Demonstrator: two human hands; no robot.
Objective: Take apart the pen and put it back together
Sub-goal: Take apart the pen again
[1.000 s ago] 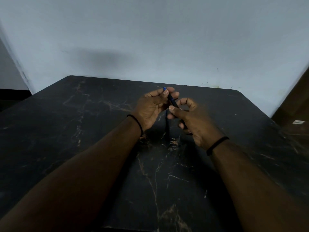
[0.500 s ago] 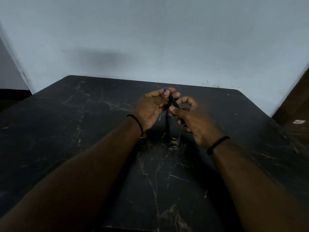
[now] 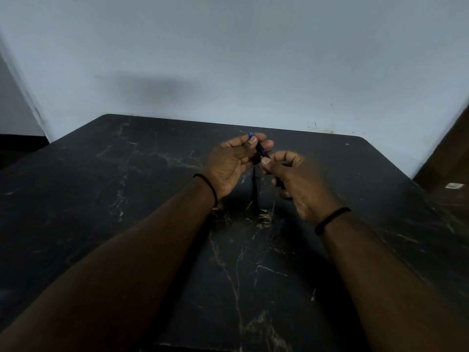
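Both hands are holding the pen (image 3: pixel 259 147) up in the air, over the far middle of the dark table (image 3: pixel 127 199). The left hand (image 3: pixel 229 165) is pinching the far end of the pen, close to its blue tip, between thumb and fingers. The right hand (image 3: pixel 297 179) is pinching the near end, with its other fingers curled in. The two hands are almost touching each other.

It looks like the hands are twisting or pulling the pen, but I cannot tell if it is coming apart or going back together. To do this step well, one hand should be holding tight while the other is turning slowly, keeping the pen straight so nothing bends or pops out.

A thin dark piece (image 3: pixel 254 189) is showing below the hands. It may be another part of the pen, but it is too dark to be sure. Small parts could be hard to find on this dark table, and the light is dim.

Each wrist is wearing a black band (image 3: pixel 209 185). A pale wall (image 3: pixel 228 59) is standing behind the table. Nothing is blocking the hands.
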